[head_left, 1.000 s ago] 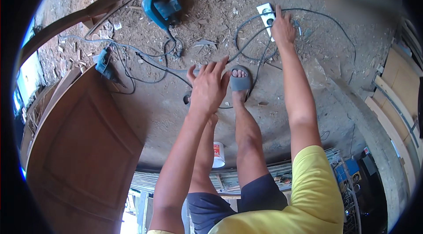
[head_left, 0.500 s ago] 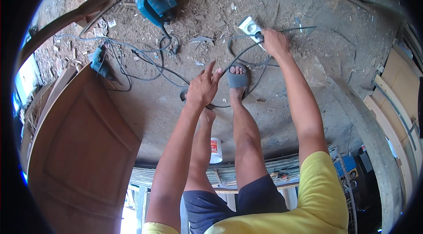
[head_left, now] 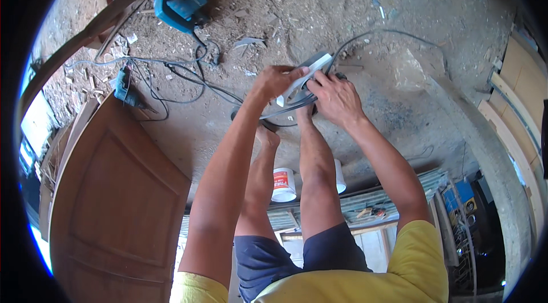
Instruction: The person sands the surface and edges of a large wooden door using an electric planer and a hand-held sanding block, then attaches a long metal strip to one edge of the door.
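Note:
A white power strip (head_left: 321,63) is held tilted above the floor, between my forearms and over my right foot. My left hand (head_left: 277,82) is closed around its side, thumb along the edge. At the strip's socket face, the fingers of my right hand (head_left: 341,100) are pinched on a dark plug, which they mostly hide. Whether the plug sits in a socket cannot be made out. A dark cable (head_left: 374,31) loops out to the right, and more cord runs beneath both hands to the left.
A teal power planer (head_left: 178,10) lies at the upper left, with a teal drill (head_left: 124,87) below it. A brown panelled wooden door (head_left: 117,189) leans at left. White buckets (head_left: 283,186) stand behind my legs. Wood shavings and tangled cords (head_left: 200,77) litter the dirt floor.
The power strip has come off the floor and nearer to me. My left hand, free before, now grips it. My right hand has moved down and left with it.

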Demonstrator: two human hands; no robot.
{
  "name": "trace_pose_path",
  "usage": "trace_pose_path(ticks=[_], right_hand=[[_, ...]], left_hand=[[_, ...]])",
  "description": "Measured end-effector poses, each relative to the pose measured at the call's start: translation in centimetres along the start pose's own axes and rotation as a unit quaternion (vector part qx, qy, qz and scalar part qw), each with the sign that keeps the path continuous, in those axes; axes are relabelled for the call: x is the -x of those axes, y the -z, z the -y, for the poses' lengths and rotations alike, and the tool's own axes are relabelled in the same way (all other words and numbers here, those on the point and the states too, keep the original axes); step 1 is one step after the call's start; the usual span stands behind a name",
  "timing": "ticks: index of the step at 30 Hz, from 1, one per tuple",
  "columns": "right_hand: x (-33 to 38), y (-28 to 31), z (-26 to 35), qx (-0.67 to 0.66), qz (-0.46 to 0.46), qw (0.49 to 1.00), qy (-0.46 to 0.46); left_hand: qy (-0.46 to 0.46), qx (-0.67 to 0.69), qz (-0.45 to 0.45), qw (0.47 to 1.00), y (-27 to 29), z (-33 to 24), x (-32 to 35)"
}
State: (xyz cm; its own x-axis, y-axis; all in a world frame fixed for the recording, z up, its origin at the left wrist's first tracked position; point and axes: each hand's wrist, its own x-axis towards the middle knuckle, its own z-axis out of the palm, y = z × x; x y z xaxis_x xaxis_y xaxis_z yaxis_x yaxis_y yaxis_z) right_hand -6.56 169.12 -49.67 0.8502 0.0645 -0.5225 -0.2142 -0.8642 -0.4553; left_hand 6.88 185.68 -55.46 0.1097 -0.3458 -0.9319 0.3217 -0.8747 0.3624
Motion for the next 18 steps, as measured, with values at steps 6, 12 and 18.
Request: trace_pose_path(ticks=[6, 12, 18], right_hand=[[8.2, -0.7, -0.3, 0.015, -0.005, 0.998, -0.064], [5.8, 1.9, 2.4, -0.05, -0.172, 0.968, -0.174], [-0.6, 0.4, 2.6, -0.072, -0.064, 0.987, -0.13]], left_hand=[[0.016, -0.092, -0.105, 0.99, 4.5, -2.2, -0.5], [0.01, -0.059, -0.088, 0.994, 5.1, -3.6, 1.1], [-0.041, -0.009, -0.027, 0.999, 3.0, -3.1, 2.1]])
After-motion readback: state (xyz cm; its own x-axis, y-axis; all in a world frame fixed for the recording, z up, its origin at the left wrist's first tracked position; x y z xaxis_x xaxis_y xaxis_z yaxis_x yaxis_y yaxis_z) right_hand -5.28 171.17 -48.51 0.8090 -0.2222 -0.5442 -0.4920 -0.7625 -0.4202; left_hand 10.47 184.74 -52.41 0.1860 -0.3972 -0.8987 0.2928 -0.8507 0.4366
